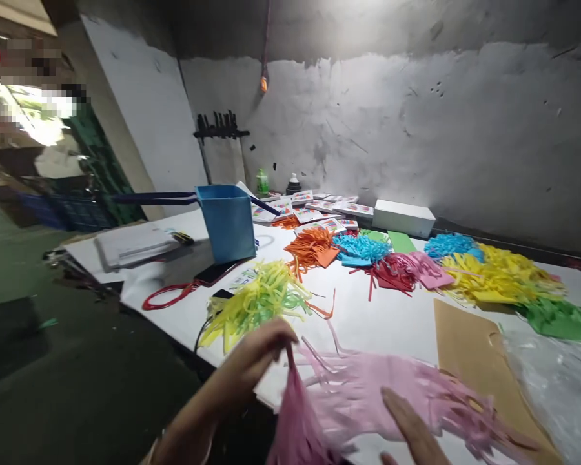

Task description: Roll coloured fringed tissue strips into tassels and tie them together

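Note:
My left hand [266,342] pinches the narrow twisted top of a pink tissue tassel [297,420], whose strands hang down past the table's front edge. To the right of it, a sheet of pink fringed tissue paper [377,381] lies spread on the white table [382,316], with cut strips at both ends. My right hand [411,429] is over the lower part of this sheet with its fingers stretched out; part of the hand is cut off by the frame's bottom edge. A pile of yellow and green tassels [266,294] lies just beyond my left hand.
Orange tassels [312,245], blue tassels [363,247], yellow tassels [503,274] and green tissue [556,316] lie farther back. A blue bin [227,223] stands at the back left, near a red cord [169,298]. Brown cardboard [479,361] and clear plastic [556,387] are at right.

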{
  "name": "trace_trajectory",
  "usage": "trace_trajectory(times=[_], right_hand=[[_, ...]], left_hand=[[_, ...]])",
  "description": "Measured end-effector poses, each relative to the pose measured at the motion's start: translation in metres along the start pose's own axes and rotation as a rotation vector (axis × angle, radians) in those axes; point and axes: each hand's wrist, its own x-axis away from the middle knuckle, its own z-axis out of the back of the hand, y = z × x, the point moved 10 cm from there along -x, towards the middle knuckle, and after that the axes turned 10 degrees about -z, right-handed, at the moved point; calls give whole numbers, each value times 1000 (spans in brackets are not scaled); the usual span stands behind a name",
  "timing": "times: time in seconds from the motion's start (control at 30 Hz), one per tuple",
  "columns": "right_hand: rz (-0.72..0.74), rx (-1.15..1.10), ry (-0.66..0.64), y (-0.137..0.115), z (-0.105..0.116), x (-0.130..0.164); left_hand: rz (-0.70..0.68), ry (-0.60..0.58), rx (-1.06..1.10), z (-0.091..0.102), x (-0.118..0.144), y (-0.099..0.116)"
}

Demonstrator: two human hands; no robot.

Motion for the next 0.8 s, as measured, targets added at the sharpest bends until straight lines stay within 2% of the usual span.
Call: trace_trajectory(times=[0.07, 0.13, 0.2, 0.23, 0.27, 0.3, 0.33, 0.37, 0.43, 0.47, 0.5, 0.53, 0.57, 0.63, 0.73, 0.8], right_hand=[[55, 139, -69, 22, 1, 0], [152, 279, -139, 35, -4, 4], [258, 352, -151, 38, -8, 9], [303, 372, -133, 36, -9, 12], [333, 388, -109, 32, -10, 13], [344, 403, -84, 28, -10, 14], [328, 417, -57, 23, -9, 14], [288, 427, -35, 19, -8, 12], [189, 420, 7, 10, -2, 10], [156, 395, 34, 5, 3, 9], [135, 361, 65, -1, 10, 10], [131, 327, 86, -6, 16, 12], [137, 300, 91, -11, 21, 16], [164, 268, 60, -16, 28, 24], [185, 249, -14, -18, 36, 37], [136, 183, -11, -17, 43, 38]], left_hand=[[74, 140, -201, 59, -22, -35], [99, 208, -288, 99, -47, -60], [91, 250, -352, 115, -70, -71], [74, 258, -373, 111, -77, -69], [42, 243, -379, 95, -81, -61], [3, 213, -373, 70, -82, -50], [-63, 150, -352, 35, -78, -35], [-142, 40, -311, -11, -70, -17], [-295, -149, -222, -102, -39, 18], [-400, -283, -223, -148, -19, 35], [-463, -356, -258, -183, -1, 46], [-494, -353, -288, -205, 12, 52], [-523, -347, -291, -220, 23, 56], [-547, -280, -252, -225, 34, 60], [-558, -232, -142, -209, 39, 64], [-538, -242, -101, -199, 39, 65]])
